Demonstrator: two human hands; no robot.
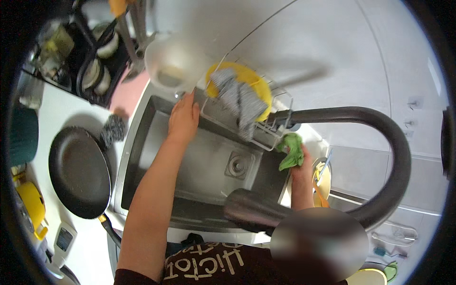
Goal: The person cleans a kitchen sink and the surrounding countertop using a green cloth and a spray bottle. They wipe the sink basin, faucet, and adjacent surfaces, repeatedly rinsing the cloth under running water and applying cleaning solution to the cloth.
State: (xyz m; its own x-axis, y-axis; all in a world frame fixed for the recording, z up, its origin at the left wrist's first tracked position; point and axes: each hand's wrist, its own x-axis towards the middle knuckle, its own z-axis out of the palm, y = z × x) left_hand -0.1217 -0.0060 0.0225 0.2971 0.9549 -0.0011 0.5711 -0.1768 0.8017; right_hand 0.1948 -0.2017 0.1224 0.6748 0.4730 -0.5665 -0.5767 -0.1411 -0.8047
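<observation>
My left hand (183, 117) reaches over a stainless steel sink (199, 164) to its far rim. Its fingers are extended, thumb apart, and nothing shows in them. Just beyond the fingertips is a whitish round thing (174, 64), too blurred to name; I cannot tell whether I touch it. At the sink's right side, my right hand (302, 164) grips a crumpled green cloth (293, 151). Between my hands, a white wire rack (265, 145) sits at the far rim. It holds a yellow round dish (254, 83) with a grey cloth (237, 94) draped over it.
A dark curved faucet (399, 153) arches over the right side, its spout low above the sink. On the left counter lie a black frying pan (80, 172), a dark scouring pad (113, 131) and a small device with a display (65, 238). A utensil holder (322, 185) stands right.
</observation>
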